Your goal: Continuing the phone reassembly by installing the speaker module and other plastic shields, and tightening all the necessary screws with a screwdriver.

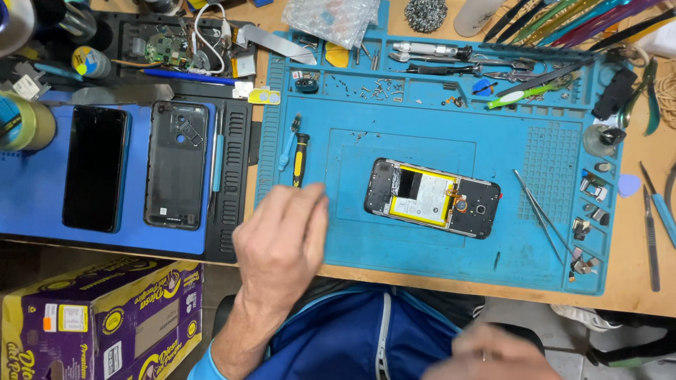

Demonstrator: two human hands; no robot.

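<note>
Your left hand (pixel 282 236) hovers empty beside the screwdriver (pixel 300 159); right hand (pixel 486 355)—blurred, grip unclear—a careless sweep might scatter loose screws (pixel 380 89).

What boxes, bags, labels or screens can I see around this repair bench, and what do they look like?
Cardboard box: lower left, below the bench; purple with yellow print and small white labels.
Plastic bag: top centre; clear, crinkled.
Phone screen: left, on the dark blue mat; black, blank rectangle.
Battery label: inside the opened phone on the light blue mat; yellow and white.
</note>
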